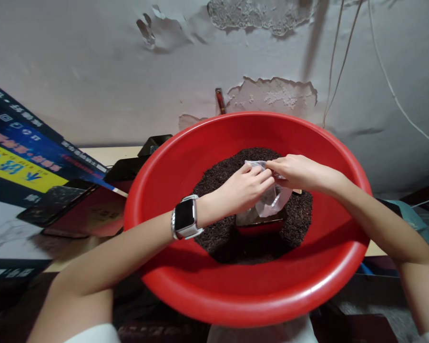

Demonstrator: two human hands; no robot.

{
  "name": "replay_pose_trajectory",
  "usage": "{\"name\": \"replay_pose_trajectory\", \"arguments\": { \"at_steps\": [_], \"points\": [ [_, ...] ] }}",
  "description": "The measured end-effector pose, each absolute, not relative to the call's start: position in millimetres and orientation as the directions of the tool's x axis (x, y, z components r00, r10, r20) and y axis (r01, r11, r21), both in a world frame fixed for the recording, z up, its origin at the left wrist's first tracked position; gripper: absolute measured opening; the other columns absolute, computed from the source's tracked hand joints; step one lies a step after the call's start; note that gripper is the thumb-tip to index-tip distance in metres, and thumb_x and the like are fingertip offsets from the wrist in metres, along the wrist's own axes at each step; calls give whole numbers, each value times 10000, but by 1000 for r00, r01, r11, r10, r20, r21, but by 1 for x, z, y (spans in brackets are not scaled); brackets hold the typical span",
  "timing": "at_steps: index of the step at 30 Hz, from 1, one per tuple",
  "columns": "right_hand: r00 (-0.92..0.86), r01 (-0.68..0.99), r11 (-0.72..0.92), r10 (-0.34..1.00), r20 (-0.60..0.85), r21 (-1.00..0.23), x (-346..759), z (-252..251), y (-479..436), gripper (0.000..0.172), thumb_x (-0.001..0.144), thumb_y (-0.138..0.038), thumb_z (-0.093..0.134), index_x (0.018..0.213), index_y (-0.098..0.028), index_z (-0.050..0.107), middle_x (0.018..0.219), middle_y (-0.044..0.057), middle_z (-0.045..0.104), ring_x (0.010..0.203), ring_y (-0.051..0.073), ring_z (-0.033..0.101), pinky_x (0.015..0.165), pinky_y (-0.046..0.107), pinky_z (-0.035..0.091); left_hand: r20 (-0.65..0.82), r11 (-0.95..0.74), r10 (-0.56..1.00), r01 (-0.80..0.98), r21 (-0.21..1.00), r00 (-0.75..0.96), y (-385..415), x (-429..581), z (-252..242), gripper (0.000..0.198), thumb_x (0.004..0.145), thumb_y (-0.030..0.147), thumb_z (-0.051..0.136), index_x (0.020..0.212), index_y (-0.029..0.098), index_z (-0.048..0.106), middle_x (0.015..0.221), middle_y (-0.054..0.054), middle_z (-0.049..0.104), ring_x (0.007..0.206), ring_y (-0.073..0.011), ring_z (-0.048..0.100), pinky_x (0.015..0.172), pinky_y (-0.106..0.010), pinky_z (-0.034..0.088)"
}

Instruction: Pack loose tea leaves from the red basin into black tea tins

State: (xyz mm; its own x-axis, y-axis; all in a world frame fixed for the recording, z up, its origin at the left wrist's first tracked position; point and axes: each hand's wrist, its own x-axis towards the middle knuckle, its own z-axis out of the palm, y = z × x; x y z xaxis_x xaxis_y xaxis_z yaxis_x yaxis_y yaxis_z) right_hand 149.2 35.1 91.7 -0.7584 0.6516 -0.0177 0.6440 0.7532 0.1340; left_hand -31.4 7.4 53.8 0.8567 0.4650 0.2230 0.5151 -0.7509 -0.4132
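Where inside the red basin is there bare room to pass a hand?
In front, between the dark pile and near rim; behind, between pile and far rim. The pile's middle is crowded: left hand, right hand, plastic bag and box.

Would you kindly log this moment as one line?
left hand: holds bag | right hand: holds bag | box: in basin

Between the forearms [125, 252], a hand could drop from above into the near side of the red basin [171, 176]. The left grip [248, 186] and right grip [289, 170], meeting at a plastic bag [273, 205], block its middle. The raised rim [260, 309] bars low entry; the wall [93, 71] rises behind; a signboard [28, 157] crowds the left.
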Motion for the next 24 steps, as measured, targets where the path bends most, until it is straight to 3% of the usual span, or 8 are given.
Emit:
{"name": "replay_pose_trajectory", "arguments": {
  "at_steps": [3, 6, 9, 12, 15, 17, 20, 24],
  "points": [
    [-720, 675, 721, 690, -76, 156, 142, 98, 29, 378, 769, -207, 600, 1117, -154, 462, 969, 85, 648, 780, 192, 616, 523, 239, 274, 152, -689, 533, 530, -494, 833, 9, -29, 62, 229, 842, 85, 470, 1038, 89, 588, 955, -122, 639, 922, -238, 553, 801, -350, 345],
    [-696, 665, 720, 694, -185, 198, 140, 100, 21, 533, 700, -280, 682, 1156, -134, 448, 985, 104, 638, 815, 221, 616, 544, 247, 314, 99, -701, 535, 506, -501, 839, 10, -33, 71, 144, 837, 80, 520, 899, 125, 642, 905, -89, 659, 937, -226, 545, 805, -338, 321],
    [-694, 634, 737, 676, -249, 235, 149, 93, 13, 562, 650, -352, 717, 1109, -116, 495, 1020, 134, 611, 881, 246, 594, 615, 273, 381, 163, -736, 479, 496, -461, 862, 5, -46, 77, 131, 848, 120, 544, 813, 163, 662, 932, -63, 660, 952, -211, 519, 808, -343, 301],
    [-720, 618, 750, 660, -212, 235, 162, 77, 7, 546, 667, -380, 690, 1104, -103, 516, 1073, 163, 585, 950, 271, 561, 707, 321, 426, 230, -766, 491, 543, -344, 840, -10, -67, 77, 207, 881, 265, 542, 744, 205, 685, 1039, -35, 658, 952, -198, 502, 810, -347, 291],
    [-772, 595, 782, 620, -140, 185, 170, 59, 0, 532, 732, -391, 638, 1140, -76, 504, 1150, 194, 549, 1009, 286, 531, 784, 370, 440, 185, -744, 606, 634, -211, 774, -29, -83, 68, 419, 913, 466, 434, 730, 213, 714, 1134, -39, 635, 923, -197, 502, 764, -336, 324],
    [-775, 607, 786, 619, -130, 119, 170, 49, -5, 616, 724, -394, 658, 1198, -52, 464, 1217, 216, 508, 1057, 296, 511, 816, 386, 446, 125, -659, 728, 738, -148, 674, -40, -86, 59, 523, 938, 494, 335, 743, 200, 722, 1107, -63, 644, 871, -195, 512, 716, -322, 354],
    [-752, 652, 758, 650, -110, 20, 167, 39, -9, 759, 672, -345, 718, 1278, -33, 384, 1268, 240, 462, 1111, 307, 488, 858, 397, 447, 62, -505, 856, 855, -118, 514, -48, -83, 45, 531, 923, 512, 349, 717, 168, 697, 1042, -87, 659, 857, -227, 523, 672, -317, 389],
    [-753, 657, 748, 657, -35, -97, 167, 30, -3, 861, 594, -339, 768, 1285, -20, 364, 1253, 247, 446, 1133, 329, 460, 895, 413, 437, 30, -485, 873, 873, -40, 487, -43, -80, 34, 467, 854, 564, 463, 745, 139, 625, 949, -115, 653, 815, -243, 548, 616, -298, 403]
  ]
}}
